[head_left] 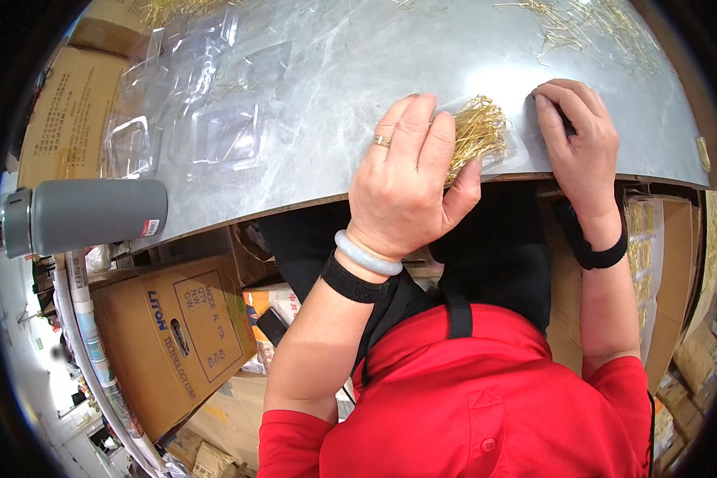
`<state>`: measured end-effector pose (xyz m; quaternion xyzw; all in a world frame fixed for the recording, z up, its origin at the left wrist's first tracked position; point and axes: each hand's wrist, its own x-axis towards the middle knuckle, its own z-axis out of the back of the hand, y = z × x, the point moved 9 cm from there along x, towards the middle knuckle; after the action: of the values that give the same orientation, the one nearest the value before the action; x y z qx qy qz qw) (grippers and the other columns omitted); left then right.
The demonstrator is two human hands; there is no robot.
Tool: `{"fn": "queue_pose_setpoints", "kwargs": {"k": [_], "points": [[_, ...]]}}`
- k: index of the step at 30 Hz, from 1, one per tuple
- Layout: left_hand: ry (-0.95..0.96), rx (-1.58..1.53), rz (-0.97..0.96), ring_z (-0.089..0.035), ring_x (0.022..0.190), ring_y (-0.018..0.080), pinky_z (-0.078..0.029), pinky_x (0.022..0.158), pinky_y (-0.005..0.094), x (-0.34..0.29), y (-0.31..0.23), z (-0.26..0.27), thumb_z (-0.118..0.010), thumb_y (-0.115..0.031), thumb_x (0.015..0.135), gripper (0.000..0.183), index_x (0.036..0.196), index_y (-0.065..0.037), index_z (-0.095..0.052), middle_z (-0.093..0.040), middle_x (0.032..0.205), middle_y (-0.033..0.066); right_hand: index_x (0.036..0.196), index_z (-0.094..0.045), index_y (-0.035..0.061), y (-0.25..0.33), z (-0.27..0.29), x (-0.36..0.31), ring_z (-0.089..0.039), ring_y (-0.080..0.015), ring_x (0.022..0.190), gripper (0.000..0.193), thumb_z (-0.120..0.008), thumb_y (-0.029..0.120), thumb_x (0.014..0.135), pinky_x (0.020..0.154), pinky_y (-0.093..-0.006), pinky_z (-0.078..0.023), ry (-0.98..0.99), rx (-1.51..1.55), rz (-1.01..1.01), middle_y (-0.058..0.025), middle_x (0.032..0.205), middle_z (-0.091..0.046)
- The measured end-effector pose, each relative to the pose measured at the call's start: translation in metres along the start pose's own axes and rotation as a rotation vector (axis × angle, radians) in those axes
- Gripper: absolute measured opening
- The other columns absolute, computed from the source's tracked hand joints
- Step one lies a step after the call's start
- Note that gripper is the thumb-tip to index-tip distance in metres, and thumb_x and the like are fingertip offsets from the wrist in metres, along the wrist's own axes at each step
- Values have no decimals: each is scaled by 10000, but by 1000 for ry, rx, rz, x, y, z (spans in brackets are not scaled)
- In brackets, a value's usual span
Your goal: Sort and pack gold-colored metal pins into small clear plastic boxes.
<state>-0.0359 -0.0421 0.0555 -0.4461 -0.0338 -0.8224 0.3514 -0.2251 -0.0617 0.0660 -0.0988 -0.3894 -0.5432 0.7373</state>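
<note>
A clear plastic tray (519, 151) lies near the table's front edge, heaped with thin gold-coloured wire hooks (479, 137). My left hand (406, 163) cups the tray's left side, fingers stretched along it and the thumb over its near corner; the fingers' undersides are hidden. To the right of the tray, apart from it, my right hand (579, 127) rests low over the table. Its fingers are curled and the thumb lies close to the index finger; whether something is between them cannot be seen.
Empty clear plastic trays (225, 131) lie on the left of the grey table (334, 80). More gold wire hooks (585, 32) are spread at the far right. A grey bottle (95, 217) lies on its side at the left edge. Cardboard boxes (147, 334) stand below.
</note>
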Motion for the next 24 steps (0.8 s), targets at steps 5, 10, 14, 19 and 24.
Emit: {"fn": "queue_pose_setpoints", "kwargs": {"k": [5,10,14,19,24], "points": [[6,17,1,-644,1070,405,-534,927,437,0,0,1,-733,-221,844,398,1137,37,-662,-647,1195,227,926,-705,32,3,0,1,-654,-277,879,72,-681,90,891,796,-362,-524,3,5,-6,-69,955,-705],[2,7,0,-648,1057,408,-536,922,441,1,-1,-1,-733,-232,842,397,1128,36,-665,-648,1189,229,928,-704,32,1,0,0,-653,-280,881,72,-677,89,895,795,-364,-520,14,6,-9,-71,953,-704],[7,-5,-9,-649,1055,406,-537,921,441,2,0,-1,-733,-228,842,398,1133,34,-665,-648,1190,228,931,-705,34,1,0,2,-652,-284,884,72,-674,89,895,796,-363,-519,17,-1,-1,-69,954,-702],[-13,5,-7,-648,1063,405,-535,931,442,1,0,1,-733,-222,841,400,1137,37,-666,-651,1188,226,930,-704,38,3,-1,2,-653,-283,887,70,-673,90,895,796,-363,-521,20,-3,8,-66,956,-702],[2,-1,5,-645,1073,405,-532,939,442,-1,-2,-1,-733,-225,847,400,1138,41,-665,-651,1194,228,928,-706,42,2,0,1,-656,-279,888,67,-676,90,892,796,-362,-524,12,-23,13,-63,957,-703]]}}
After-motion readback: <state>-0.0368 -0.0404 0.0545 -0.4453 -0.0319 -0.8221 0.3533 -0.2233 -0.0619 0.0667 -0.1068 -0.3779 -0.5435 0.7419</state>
